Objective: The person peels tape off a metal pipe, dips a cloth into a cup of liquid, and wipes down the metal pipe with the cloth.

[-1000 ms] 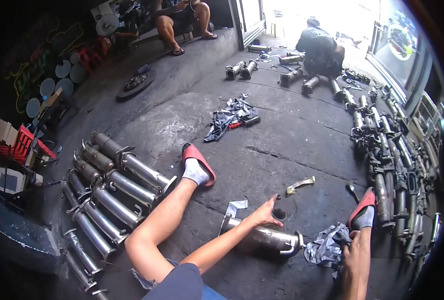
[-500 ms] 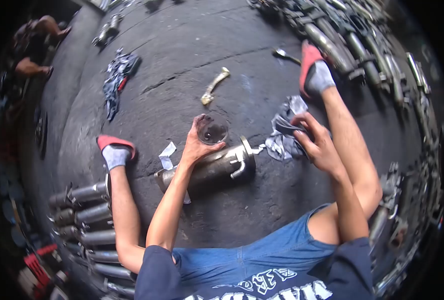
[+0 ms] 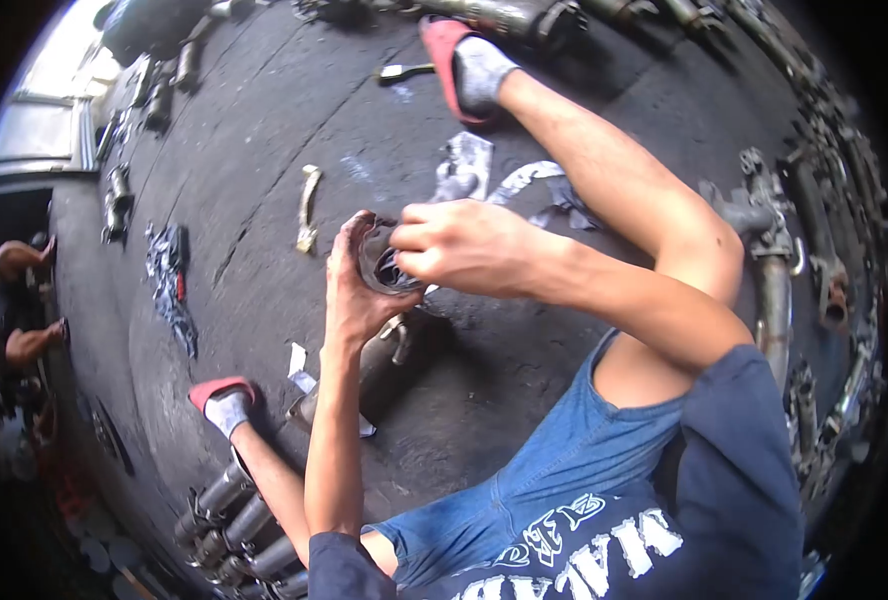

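Observation:
A clear cup is in my left hand, its fingers and thumb wrapped round the sides. My right hand is at the cup's mouth with fingers pinched together; part of a dark cloth shows in the cup just below the fingertips. Under my forearm lies a metal exhaust canister, partly hidden by that arm. Beyond my right hand, grey and white crumpled cloths rest on the floor near my right leg.
A yellowish bracket, a brush and a bundle of rags lie on the floor. Metal pipes stand in rows at lower left, with more along the right and top. A seated person's legs show at far left.
My right hand has moved from the crumpled cloths to the mouth of the cup. My left hand still holds the cup. The view has turned to the right.

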